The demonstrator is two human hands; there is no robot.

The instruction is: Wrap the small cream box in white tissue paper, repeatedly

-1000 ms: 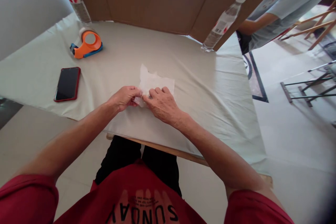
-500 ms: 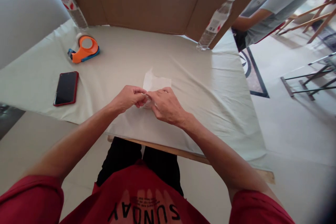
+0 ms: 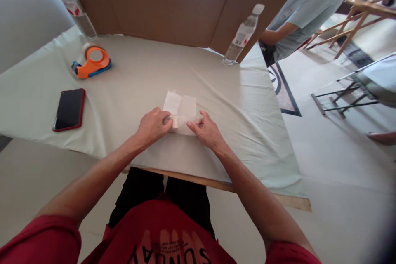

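A thin white sheet (image 3: 181,105), creased and looking like tissue paper, lies near the front of the table. Its nearer part is crumpled and partly see-through. A small beige piece (image 3: 175,122) shows on it just beside my left thumb; what it is I cannot make out. My left hand (image 3: 154,126) pinches the sheet at its left edge, fingers curled. At the right edge, my right hand (image 3: 206,128) has thumb and bent fingers around the sheet's side. The fingertips partly hide both edges.
An orange and blue tape dispenser (image 3: 94,62) and a phone in a red case (image 3: 69,109) lie at left. Two water bottles (image 3: 74,6) stand by a brown cardboard panel (image 3: 167,4). Beyond the right edge, a person in a grey shirt (image 3: 297,16) sits near folding stools (image 3: 355,86).
My hands were close together, pinching at the sheet's middle; now they are apart at its two sides. The beige piece has come into sight. The view has shifted slightly.
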